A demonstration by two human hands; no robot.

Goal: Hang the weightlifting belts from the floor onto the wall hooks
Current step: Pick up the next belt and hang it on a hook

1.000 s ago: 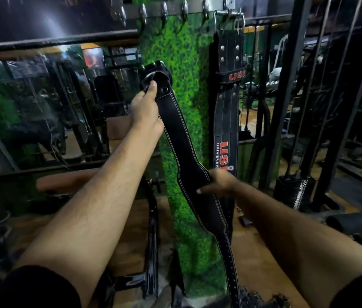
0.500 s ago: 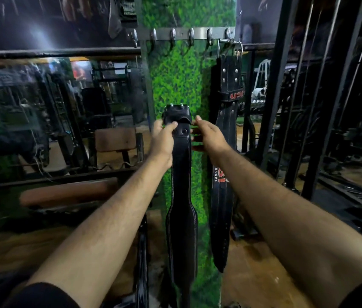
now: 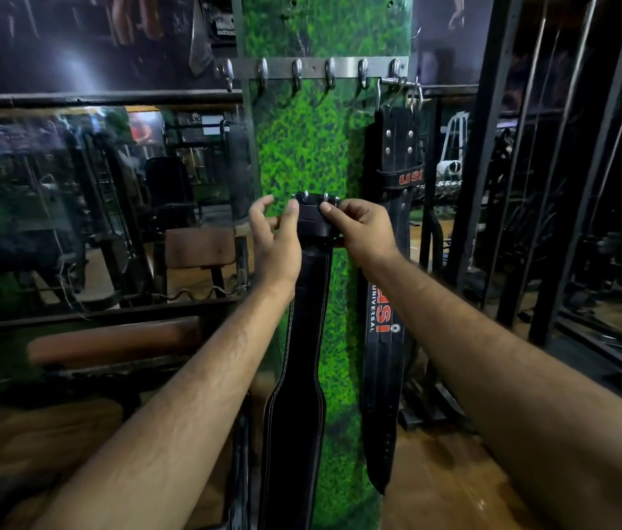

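A black leather weightlifting belt (image 3: 296, 395) hangs straight down in front of the green turf wall panel, held at its metal buckle end (image 3: 315, 214). My left hand (image 3: 276, 242) pinches the buckle's left side with thumb and forefinger, the other fingers spread. My right hand (image 3: 362, 231) grips the buckle's right side. A steel hook rail (image 3: 313, 70) with several hooks sits well above the buckle. A second black belt with red USI lettering (image 3: 387, 300) hangs from the rightmost hook (image 3: 397, 80).
A mirror wall (image 3: 91, 204) with a padded bench (image 3: 110, 342) in front lies to the left. Black steel rack uprights (image 3: 485, 147) and gym machines stand to the right. The floor (image 3: 435, 472) below is brown.
My right hand left the belt's middle and came up to the buckle. The belt went from slanted to hanging straight. The view has tilted up, showing more of the hook rail.
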